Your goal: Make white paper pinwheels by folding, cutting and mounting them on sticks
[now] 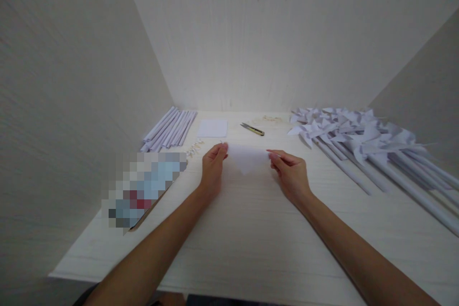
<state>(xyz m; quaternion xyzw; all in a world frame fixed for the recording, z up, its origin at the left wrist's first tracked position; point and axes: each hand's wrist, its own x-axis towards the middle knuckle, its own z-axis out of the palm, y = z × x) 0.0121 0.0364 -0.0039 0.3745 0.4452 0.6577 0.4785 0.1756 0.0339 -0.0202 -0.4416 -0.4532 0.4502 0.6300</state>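
Paper (247, 158): thin, floppy, light; we pinch its top corners w/ left hand (212, 168) & right hand (291, 174).

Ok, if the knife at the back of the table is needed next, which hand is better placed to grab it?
Probably the right hand. The utility knife lies just behind the folded paper, nearer the right hand than the left hand, with bare table between. Both hands pinch the paper, so one must let go.
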